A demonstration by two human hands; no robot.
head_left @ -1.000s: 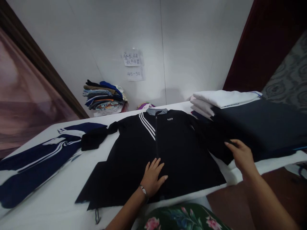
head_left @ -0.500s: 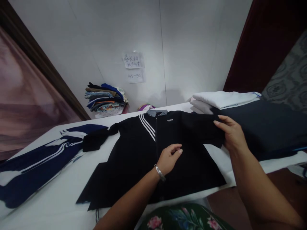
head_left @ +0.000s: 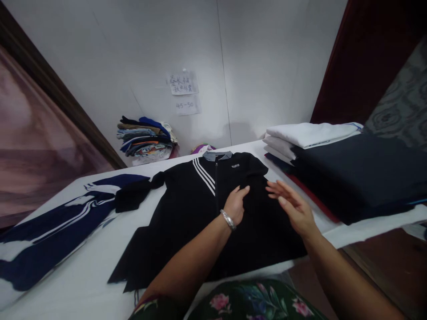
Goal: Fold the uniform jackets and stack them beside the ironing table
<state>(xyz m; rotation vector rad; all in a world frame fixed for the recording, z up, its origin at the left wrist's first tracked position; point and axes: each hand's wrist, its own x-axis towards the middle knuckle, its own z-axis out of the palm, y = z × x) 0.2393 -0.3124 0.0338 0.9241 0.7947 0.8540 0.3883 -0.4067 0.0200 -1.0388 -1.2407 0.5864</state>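
A black zip jacket with a grey collar and three white diagonal stripes lies front up across the white table. My left hand, a silver bracelet at its wrist, is over the middle of the jacket. Its thumb and forefinger are apart, and the other fingers are curled and partly hidden. To the right, my right hand is open above the jacket's side, holding nothing. The sleeve on that side no longer sticks out; it is turned in toward the body. The other sleeve extends left.
Navy clothing with white stripes lies at the left on the white table. Folded clothes are stacked by the wall. A dark folded pile with a white folded garment stands right. Handwritten paper notes hang above.
My right hand has let go of the right-side sleeve and moved left and slightly down. That sleeve has gone from outstretched to turned in. My left hand has shifted slightly up.
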